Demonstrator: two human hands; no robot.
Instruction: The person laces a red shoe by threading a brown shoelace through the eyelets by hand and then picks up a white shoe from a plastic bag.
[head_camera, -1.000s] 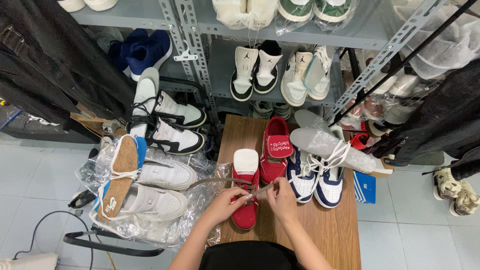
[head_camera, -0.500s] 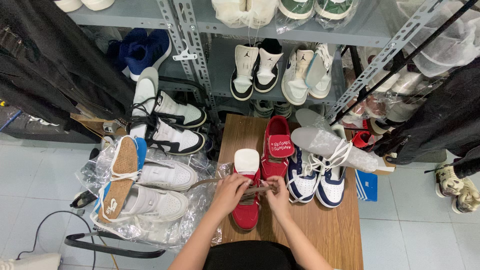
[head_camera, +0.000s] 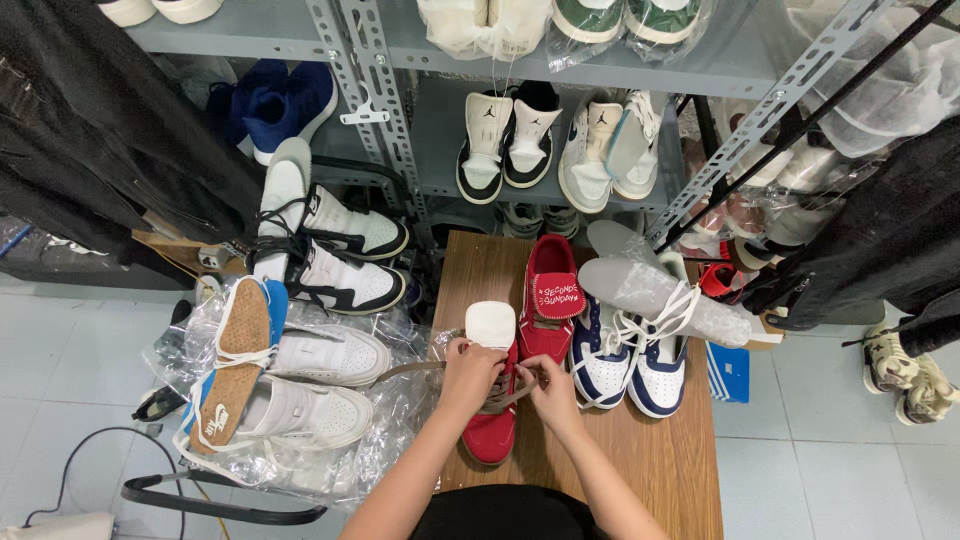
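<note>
Both hands (head_camera: 510, 385) on one red shoe (head_camera: 492, 430)

A single head-worn camera looks steeply down from above the person. It faces a small wooden table (head_camera: 660, 460) and metal shelving (head_camera: 390, 120), fairly near, with both forearms entering from the bottom edge.

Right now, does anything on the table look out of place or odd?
Yes. Loose grey insoles lie across the tops of the navy and white sneakers instead of inside. A white insole sticks out of the red shoe both hands (left, right) are lacing.
</note>
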